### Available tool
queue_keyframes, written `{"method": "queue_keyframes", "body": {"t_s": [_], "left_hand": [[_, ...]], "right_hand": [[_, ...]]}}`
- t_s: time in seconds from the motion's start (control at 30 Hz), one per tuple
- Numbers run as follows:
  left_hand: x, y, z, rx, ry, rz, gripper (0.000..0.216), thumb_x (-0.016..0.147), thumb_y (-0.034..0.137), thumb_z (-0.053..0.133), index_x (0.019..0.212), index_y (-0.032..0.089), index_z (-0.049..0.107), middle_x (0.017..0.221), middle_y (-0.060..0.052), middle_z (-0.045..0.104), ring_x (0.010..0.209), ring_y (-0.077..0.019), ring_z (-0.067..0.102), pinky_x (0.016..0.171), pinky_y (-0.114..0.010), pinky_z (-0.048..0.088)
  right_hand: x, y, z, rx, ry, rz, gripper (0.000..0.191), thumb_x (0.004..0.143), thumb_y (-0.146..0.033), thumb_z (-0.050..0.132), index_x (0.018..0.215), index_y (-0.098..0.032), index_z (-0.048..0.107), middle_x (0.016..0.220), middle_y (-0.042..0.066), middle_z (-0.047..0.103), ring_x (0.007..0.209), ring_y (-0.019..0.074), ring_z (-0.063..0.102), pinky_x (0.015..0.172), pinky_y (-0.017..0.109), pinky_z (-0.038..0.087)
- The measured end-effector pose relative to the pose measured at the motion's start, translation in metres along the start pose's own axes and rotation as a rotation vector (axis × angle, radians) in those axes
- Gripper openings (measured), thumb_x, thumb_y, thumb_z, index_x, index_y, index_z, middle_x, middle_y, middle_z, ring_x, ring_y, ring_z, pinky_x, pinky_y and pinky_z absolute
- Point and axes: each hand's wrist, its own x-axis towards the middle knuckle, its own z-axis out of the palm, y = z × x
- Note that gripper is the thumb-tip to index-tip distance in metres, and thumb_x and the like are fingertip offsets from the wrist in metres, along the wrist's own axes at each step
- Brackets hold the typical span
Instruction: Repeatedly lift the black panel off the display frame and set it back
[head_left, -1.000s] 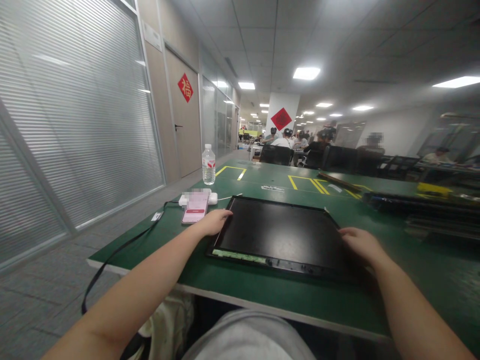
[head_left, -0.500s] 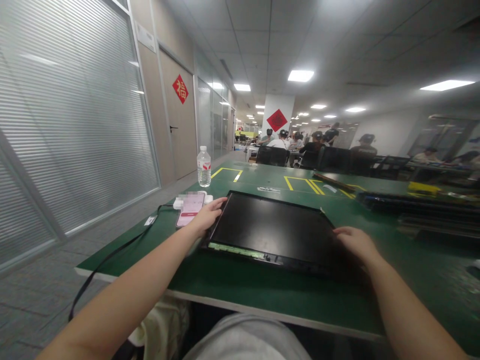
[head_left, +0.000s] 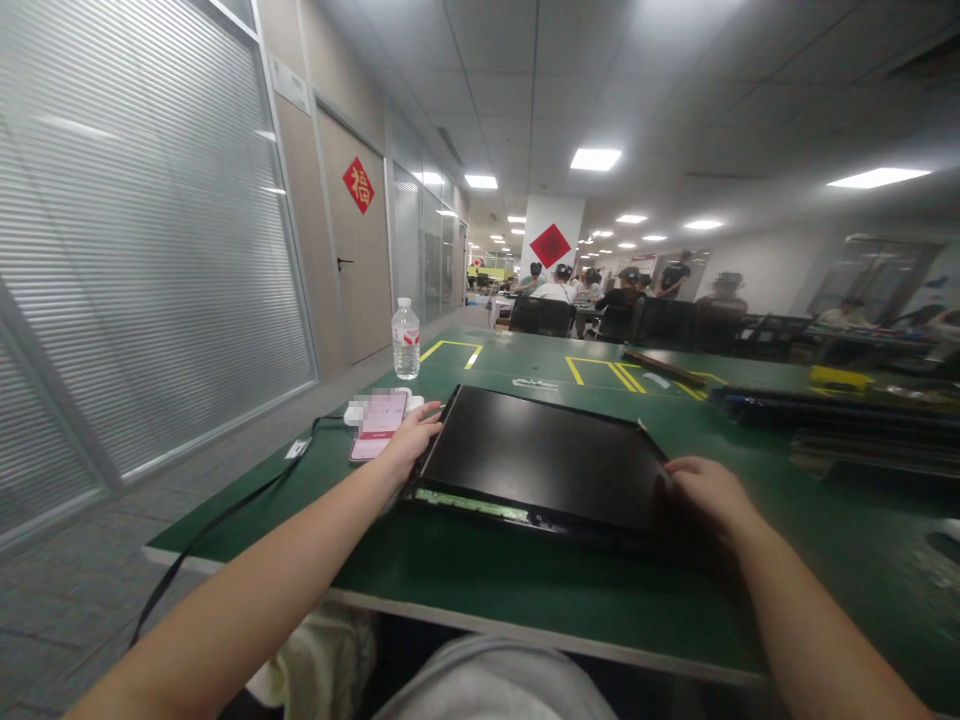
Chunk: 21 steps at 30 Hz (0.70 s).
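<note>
A flat black LCD screen panel [head_left: 540,455] lies in front of me, with a green circuit strip [head_left: 472,504] along its near edge. My left hand [head_left: 414,440] is at the panel's left side, its fingers stretched out and a little apart beside the far left corner. Whether its lower fingers touch the rim is hidden. On the right side, my right hand [head_left: 709,487] has its thumb and fingers closed on the panel's edge; the fingers underneath are out of sight. A phone [head_left: 381,425] with a lit screen lies just left of my left hand.
The green table [head_left: 600,590] carries a water bottle [head_left: 406,340] at the far left and yellow tape marks [head_left: 450,344]. A black cable [head_left: 225,515] runs over the left edge. Long dark strips [head_left: 795,408] lie at right. People sit at tables farther back.
My left hand's fingers have drawn slightly left, off the panel's far left corner, and spread a little. My right hand stays on the right edge. The whole view has shifted slightly.
</note>
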Motion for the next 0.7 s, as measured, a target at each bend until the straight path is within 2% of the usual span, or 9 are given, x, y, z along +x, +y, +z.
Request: {"method": "queue_keyframes", "body": {"t_s": [0.17,0.27,0.33,0.47,0.53,0.7], "left_hand": [[-0.01,0.005,0.003,-0.07,-0.033,-0.044,0.074,0.069,0.013,0.085,0.134,0.026,0.053,0.124,-0.009,0.072,0.077,-0.0193,0.076,0.064,-0.03,0.062],[-0.014,0.008,0.005,-0.067,-0.032,-0.111,0.077,0.07,0.013,0.084,0.139,0.025,0.05,0.107,-0.007,0.077,0.063,-0.0169,0.073,0.055,-0.027,0.059],[-0.016,0.01,0.006,-0.071,-0.047,-0.141,0.072,0.072,0.014,0.083,0.137,0.021,0.054,0.093,-0.006,0.078,0.059,-0.0172,0.072,0.053,-0.027,0.058],[-0.019,0.01,0.007,-0.036,-0.102,-0.119,0.039,0.072,0.02,0.084,0.109,0.013,0.072,0.075,-0.007,0.077,0.06,-0.0181,0.072,0.055,-0.025,0.057],[-0.019,0.009,0.006,0.019,-0.095,-0.094,0.025,0.071,0.021,0.084,0.094,0.013,0.076,0.069,-0.006,0.075,0.056,-0.0166,0.07,0.052,-0.024,0.055],[-0.014,0.003,0.003,0.121,-0.072,-0.057,0.018,0.061,0.014,0.079,0.079,0.015,0.075,0.06,-0.002,0.071,0.05,-0.0156,0.064,0.049,-0.024,0.051]], "right_hand": [[-0.001,0.0,-0.001,-0.001,0.002,-0.007,0.033,0.072,-0.024,0.054,0.094,-0.025,0.079,0.101,0.007,0.078,0.095,0.0272,0.071,0.076,0.034,0.053],[-0.001,-0.001,0.0,-0.021,0.0,-0.01,0.033,0.072,-0.025,0.054,0.095,-0.026,0.079,0.101,0.005,0.078,0.095,0.0265,0.071,0.075,0.033,0.052],[-0.001,-0.001,0.0,-0.036,0.001,-0.012,0.034,0.073,-0.025,0.054,0.096,-0.025,0.079,0.101,0.005,0.078,0.095,0.0259,0.071,0.075,0.033,0.052],[-0.003,-0.003,0.0,-0.053,0.002,-0.027,0.035,0.075,-0.024,0.053,0.098,-0.024,0.079,0.101,0.006,0.078,0.094,0.0256,0.07,0.076,0.033,0.051],[-0.003,-0.003,0.0,-0.052,0.011,-0.032,0.033,0.075,-0.024,0.054,0.097,-0.024,0.079,0.101,0.006,0.078,0.094,0.0254,0.07,0.076,0.033,0.051],[0.0,0.001,0.003,-0.009,0.039,-0.038,0.03,0.074,-0.024,0.056,0.093,-0.025,0.08,0.097,0.005,0.078,0.09,0.0236,0.071,0.073,0.03,0.051]]}}
